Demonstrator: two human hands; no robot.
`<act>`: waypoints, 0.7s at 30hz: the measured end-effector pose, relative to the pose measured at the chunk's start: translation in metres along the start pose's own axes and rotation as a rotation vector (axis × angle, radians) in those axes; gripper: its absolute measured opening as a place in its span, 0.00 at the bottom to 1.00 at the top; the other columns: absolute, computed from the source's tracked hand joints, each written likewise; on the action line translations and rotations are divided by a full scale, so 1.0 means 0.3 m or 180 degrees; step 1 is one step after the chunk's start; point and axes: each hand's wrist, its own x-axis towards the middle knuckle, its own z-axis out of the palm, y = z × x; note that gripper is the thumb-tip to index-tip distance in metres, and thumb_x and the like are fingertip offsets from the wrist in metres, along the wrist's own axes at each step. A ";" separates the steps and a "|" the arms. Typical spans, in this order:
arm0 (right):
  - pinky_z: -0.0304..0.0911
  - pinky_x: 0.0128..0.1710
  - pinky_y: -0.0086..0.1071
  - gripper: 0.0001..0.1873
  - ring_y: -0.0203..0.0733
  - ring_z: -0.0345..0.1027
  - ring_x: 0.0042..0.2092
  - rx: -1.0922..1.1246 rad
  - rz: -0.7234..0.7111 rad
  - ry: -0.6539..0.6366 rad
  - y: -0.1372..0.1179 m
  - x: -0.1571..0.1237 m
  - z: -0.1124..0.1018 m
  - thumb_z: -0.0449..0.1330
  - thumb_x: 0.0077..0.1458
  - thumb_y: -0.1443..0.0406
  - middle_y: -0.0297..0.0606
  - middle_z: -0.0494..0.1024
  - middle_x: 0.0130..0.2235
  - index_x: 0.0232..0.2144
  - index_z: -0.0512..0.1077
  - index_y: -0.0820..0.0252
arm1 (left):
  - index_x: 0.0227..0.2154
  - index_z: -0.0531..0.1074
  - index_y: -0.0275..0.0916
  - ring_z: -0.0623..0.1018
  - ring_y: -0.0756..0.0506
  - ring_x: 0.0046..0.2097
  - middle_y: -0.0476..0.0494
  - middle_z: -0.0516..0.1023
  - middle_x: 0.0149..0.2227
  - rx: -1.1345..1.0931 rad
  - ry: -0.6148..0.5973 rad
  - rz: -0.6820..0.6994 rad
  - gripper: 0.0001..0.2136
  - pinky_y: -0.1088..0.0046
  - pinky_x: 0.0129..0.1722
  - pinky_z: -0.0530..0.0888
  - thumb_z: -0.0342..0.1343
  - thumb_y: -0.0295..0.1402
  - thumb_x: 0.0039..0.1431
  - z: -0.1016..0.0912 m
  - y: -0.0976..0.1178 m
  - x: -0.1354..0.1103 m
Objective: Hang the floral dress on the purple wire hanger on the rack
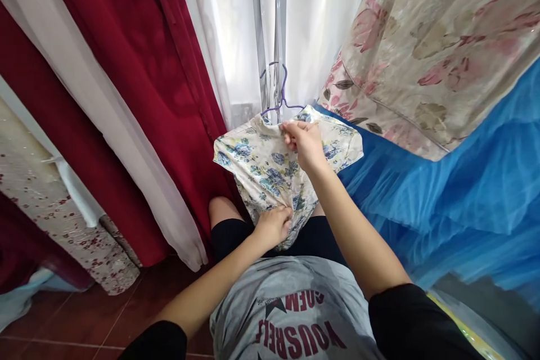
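Note:
A short-sleeved floral shirt point(270, 166), white with blue flowers, hangs on a purple hanger point(283, 93) in front of my legs. Near the neckline, my right hand point(307, 143) pinches the front of the shirt with thumb and fingers together. Lower down, my left hand point(274, 226) is closed on the fabric of the shirt front and draws it into folds. The shirt's lower part rests over my lap. Whatever small detail lies between the fingertips is hidden.
Red curtains point(135, 56) and a white drape point(152, 208) hang on the left. A sheer white curtain point(312, 28) stands behind the hanger. On the right hang a beige floral cloth point(426, 67) and blue tulle point(442, 197). Reddish floor tiles point(139, 298) show at lower left.

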 end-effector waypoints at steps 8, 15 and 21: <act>0.49 0.20 0.27 0.11 0.30 0.55 0.18 -0.0302 -0.0399 -0.0279 -0.006 -0.096 -0.064 0.65 0.56 0.59 0.28 0.68 0.16 0.26 0.73 0.59 | 0.61 0.67 0.45 0.77 0.49 0.34 0.48 0.77 0.35 -0.1090 0.2135 0.0752 0.17 0.72 0.37 0.73 0.51 0.37 0.72 -0.440 0.027 0.252; 0.47 0.21 0.29 0.16 0.31 0.52 0.19 -0.0592 -0.0718 -0.0282 0.028 -0.048 -0.084 0.64 0.56 0.54 0.27 0.65 0.18 0.25 0.68 0.56 | 0.36 0.75 0.40 0.76 0.48 0.33 0.48 0.77 0.31 -0.0240 0.2100 0.1357 0.11 0.72 0.37 0.70 0.52 0.38 0.72 -0.569 0.106 0.384; 0.42 0.22 0.29 0.17 0.31 0.48 0.20 -0.1140 -0.0366 -0.0159 0.182 -0.063 -0.104 0.63 0.52 0.57 0.26 0.59 0.17 0.20 0.62 0.56 | 0.34 0.74 0.39 0.77 0.50 0.33 0.49 0.75 0.28 -0.1375 0.3384 0.0796 0.10 0.76 0.35 0.71 0.55 0.38 0.70 -0.658 0.003 0.406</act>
